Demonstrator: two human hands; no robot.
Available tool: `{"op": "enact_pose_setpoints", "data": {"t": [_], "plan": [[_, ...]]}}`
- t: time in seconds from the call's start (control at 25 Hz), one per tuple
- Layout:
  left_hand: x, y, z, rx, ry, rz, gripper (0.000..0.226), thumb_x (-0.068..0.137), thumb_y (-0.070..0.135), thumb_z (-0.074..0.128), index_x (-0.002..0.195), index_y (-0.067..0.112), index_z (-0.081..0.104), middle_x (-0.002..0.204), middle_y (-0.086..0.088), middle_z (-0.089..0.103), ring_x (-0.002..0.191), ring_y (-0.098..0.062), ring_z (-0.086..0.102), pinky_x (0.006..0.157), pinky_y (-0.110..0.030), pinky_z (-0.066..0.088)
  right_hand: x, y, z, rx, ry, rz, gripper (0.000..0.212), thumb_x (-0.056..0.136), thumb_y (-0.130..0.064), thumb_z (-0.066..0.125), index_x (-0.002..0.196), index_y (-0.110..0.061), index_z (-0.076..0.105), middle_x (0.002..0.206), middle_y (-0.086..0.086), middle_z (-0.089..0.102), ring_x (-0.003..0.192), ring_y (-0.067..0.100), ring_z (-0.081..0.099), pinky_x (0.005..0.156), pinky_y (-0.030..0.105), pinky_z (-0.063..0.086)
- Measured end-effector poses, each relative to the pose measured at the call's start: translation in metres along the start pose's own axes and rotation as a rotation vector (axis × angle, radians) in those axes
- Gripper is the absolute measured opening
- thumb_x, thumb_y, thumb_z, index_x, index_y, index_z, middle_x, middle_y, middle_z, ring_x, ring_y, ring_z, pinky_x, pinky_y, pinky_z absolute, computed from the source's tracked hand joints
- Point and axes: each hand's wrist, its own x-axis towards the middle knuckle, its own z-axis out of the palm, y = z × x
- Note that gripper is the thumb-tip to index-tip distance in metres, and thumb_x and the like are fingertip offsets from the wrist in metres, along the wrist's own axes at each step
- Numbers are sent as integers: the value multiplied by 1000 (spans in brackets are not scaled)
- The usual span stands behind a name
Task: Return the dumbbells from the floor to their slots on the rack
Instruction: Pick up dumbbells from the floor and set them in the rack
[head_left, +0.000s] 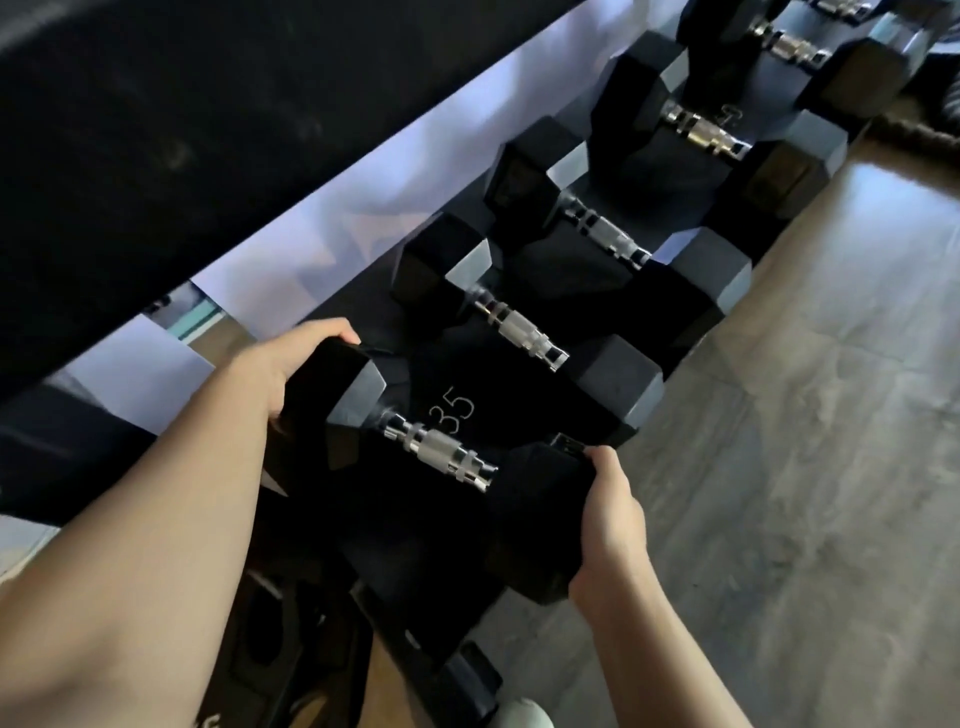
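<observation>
A black hex dumbbell with a chrome handle lies on the low tier of the rack, beside a slot marked 35. My left hand grips its far head from above. Wrapped around the near head is my right hand. Further along the same tier, several more black hex dumbbells sit side by side, running up and to the right.
A dark upper shelf of the rack overhangs at the upper left. White wall shows behind the rack. Grey floor lies to the right. A pale shoe tip shows at the bottom edge.
</observation>
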Motion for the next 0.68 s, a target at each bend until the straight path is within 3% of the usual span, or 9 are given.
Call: {"op": "enact_pose_setpoints", "data": {"t": [0.12,0.24,0.32,0.44,0.56,0.68], "plan": [[1,0,2,10,-11,8,63,36,53,77,89,21,64,98,-9,61,88,-32,55,65,-44,37,2,3,-2,-170,160,-88,71,70,-62,52,129,-21,54,138,10,44,112,39,54,96,51,49],[1,-6,3,-38,44,78,76,42,64,72,106,22,64,115,-8,61,99,-29,56,70,-40,39,-3,14,-7,-270,69,-601,27,87,-48,49,106,-33,61,126,-5,41,112,9,50,84,16,43],[-3,-14,13,-61,267,151,92,49,74,66,124,19,61,134,-10,57,116,-32,54,86,-36,39,1,17,-18,-341,-67,-888,20,87,-39,51,96,-38,69,119,-10,51,108,-8,50,81,0,35],[-22,-44,49,-117,644,413,81,65,75,62,118,12,65,126,-15,62,114,-32,58,81,-30,37,20,25,-39,-401,-208,-1119,34,86,-38,53,113,-26,67,123,-3,57,120,3,52,98,11,37],[-34,-83,77,-225,635,592,94,63,62,81,141,25,42,141,-7,45,115,-16,48,87,-26,40,32,30,-43,-318,-297,-1056,51,83,-45,53,127,-21,60,131,1,56,125,13,52,104,26,40],[-22,-93,79,-331,602,613,108,54,57,88,143,24,36,144,-5,45,124,-18,49,95,-24,42,34,32,-35,-234,-344,-1013,45,81,-41,53,122,-27,62,130,5,58,123,15,54,104,32,43]]}}
